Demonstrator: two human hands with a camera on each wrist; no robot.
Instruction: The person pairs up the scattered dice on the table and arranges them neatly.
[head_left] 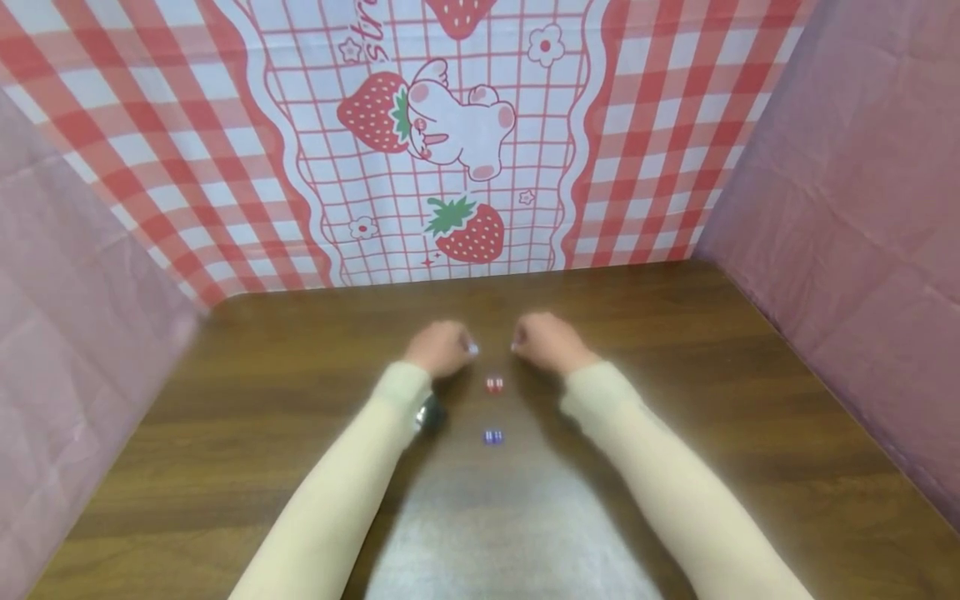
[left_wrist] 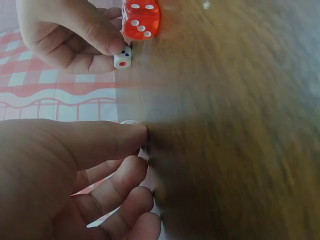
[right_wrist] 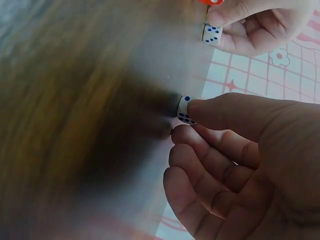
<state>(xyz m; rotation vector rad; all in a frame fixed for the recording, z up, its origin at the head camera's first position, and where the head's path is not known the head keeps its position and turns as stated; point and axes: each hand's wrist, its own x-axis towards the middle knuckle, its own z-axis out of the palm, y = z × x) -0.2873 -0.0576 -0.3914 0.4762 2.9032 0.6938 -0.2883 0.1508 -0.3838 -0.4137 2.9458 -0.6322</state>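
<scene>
My left hand [head_left: 441, 348] pinches a small white die [right_wrist: 212, 34] between thumb and fingers, just above the tabletop. In the left wrist view the thumb hides most of that die. Facing it, my right hand [head_left: 553, 342] pinches another white die [right_wrist: 185, 110] with blue pips, its fingertips close to the wood. A red pip shows on this die in the left wrist view. Between the hands and slightly nearer to me sits a pair of red dice [head_left: 494, 384], side by side. One translucent red die [left_wrist: 141, 25] looms large in the left wrist view.
A pair of blue-purple dice [head_left: 492, 437] lies nearer to me than the red ones, on the brown wooden table [head_left: 285, 450]. Behind stands a strawberry-print cloth [head_left: 450, 225]; pink cloth walls [head_left: 847, 208] flank both sides. Something dark [head_left: 429, 415] is on the left wrist.
</scene>
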